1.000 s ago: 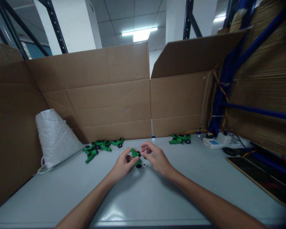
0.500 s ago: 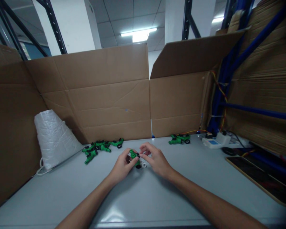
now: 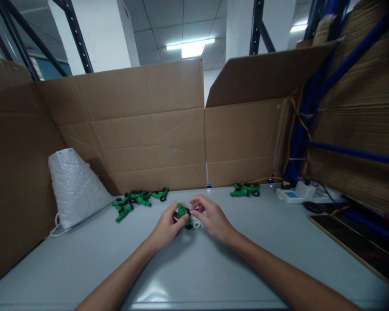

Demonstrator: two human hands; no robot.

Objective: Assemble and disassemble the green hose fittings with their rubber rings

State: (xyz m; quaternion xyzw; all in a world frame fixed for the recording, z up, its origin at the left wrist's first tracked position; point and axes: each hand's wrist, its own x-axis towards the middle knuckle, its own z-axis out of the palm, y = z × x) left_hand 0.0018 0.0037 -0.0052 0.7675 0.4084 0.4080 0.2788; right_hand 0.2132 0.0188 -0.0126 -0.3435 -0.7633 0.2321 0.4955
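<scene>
My left hand [image 3: 167, 225] is closed around a small green toy vehicle [image 3: 182, 210] with black parts, held just above the grey table. My right hand [image 3: 213, 218] comes in from the other side, thumb and index finger pinched at a small black part [image 3: 187, 212] on the toy's right side. Exactly what these fingertips grip is too small to make out clearly. Below the fingers a white wheel-like ring [image 3: 197, 224] shows, and a dark wheel [image 3: 189, 226] sits at the toy's lower end.
Several similar green toy vehicles [image 3: 142, 200] lie in a cluster at the back left. More green toys [image 3: 245, 190] lie at the back right. A silvery padded bag [image 3: 76, 190] stands on the left. Cardboard walls [image 3: 142, 142] enclose the table; a power strip [image 3: 294, 195] is at right.
The view has shifted very slightly. Both hands keep nearly the same place and grip; the green toy is turned a little between them at most.
</scene>
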